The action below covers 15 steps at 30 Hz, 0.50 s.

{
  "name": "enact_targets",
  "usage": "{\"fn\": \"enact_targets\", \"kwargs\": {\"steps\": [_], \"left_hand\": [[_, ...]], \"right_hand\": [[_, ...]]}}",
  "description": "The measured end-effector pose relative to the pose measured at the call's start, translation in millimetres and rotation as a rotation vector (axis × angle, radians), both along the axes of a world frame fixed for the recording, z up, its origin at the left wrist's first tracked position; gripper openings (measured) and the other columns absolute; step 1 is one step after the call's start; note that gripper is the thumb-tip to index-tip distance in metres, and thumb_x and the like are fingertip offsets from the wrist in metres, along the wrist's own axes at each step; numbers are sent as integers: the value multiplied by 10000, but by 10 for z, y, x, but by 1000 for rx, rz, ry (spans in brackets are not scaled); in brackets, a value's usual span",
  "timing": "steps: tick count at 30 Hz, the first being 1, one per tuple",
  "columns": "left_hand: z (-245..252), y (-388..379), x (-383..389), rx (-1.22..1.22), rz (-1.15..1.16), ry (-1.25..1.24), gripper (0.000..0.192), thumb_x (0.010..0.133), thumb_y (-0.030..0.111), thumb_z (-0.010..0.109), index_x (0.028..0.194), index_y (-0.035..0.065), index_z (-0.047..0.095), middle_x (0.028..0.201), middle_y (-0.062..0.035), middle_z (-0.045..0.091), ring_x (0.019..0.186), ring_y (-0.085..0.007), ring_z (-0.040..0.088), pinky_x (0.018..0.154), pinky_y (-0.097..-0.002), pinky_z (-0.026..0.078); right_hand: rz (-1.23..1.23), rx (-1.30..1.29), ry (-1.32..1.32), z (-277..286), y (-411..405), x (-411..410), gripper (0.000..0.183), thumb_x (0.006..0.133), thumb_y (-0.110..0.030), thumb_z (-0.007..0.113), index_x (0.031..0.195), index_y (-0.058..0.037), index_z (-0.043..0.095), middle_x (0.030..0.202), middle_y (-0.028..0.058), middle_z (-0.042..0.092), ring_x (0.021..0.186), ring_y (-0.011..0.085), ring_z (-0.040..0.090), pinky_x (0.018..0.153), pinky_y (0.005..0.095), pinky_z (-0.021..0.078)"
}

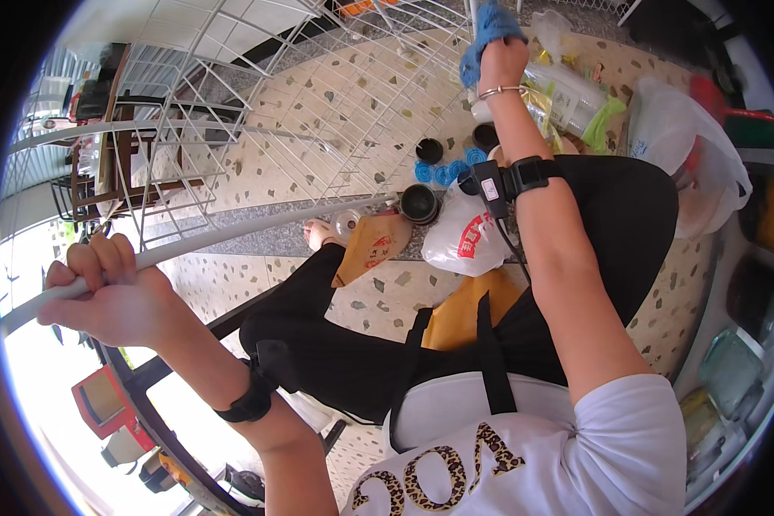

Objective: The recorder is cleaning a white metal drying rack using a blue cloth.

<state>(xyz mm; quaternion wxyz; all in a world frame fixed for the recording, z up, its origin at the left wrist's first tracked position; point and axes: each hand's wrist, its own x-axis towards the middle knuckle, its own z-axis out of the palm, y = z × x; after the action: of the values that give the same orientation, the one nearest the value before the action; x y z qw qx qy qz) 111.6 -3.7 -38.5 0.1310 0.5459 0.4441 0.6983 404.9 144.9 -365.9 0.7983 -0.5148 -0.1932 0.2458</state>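
My left hand (106, 293) is wrapped around a thick white tube at the near edge of a white wire rack (232, 231). The rack stands tilted across the upper left, and the speckled floor shows through its grid. At the top, my right hand (506, 61) clutches a bunched blue cloth (490, 29) against or close to an upright of the rack; actual contact is unclear. Fingers of that hand are partly hidden by the cloth. Each forearm bears a black strap with a small device.
Between my legs lie a white plastic bag (458, 238) with red print, a brown paper packet (377, 245), a dark round container (419, 203) and blue discs (442, 174). To the right are plastic packages (564, 97) and a filled translucent bag (664, 122). Wooden furniture (106, 161) stands left.
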Motion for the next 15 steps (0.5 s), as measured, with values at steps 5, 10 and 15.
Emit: {"fn": "enact_targets", "kwargs": {"steps": [5,10,15], "left_hand": [[49,-28,-90,2,-21,-36,491,914,554,349,704,124,461,548,20,226,458,-92,167,415,-228,133],[-17,28,-138,-6,-51,-72,465,918,524,369,706,129,490,550,21,227,449,-86,166,399,-232,130],[22,36,-46,8,-38,-78,478,914,528,370,674,128,475,535,19,245,436,-86,173,394,-231,131]], "right_hand": [[178,-118,-347,343,110,89,370,874,-319,523,783,21,635,572,43,531,508,152,490,482,323,384],[194,-600,-189,-514,-180,2,408,859,-372,502,835,8,646,773,250,611,719,370,595,656,400,444],[284,-833,-574,-801,-343,-406,408,873,-357,459,831,-4,661,834,238,622,811,399,595,738,435,458]]}}
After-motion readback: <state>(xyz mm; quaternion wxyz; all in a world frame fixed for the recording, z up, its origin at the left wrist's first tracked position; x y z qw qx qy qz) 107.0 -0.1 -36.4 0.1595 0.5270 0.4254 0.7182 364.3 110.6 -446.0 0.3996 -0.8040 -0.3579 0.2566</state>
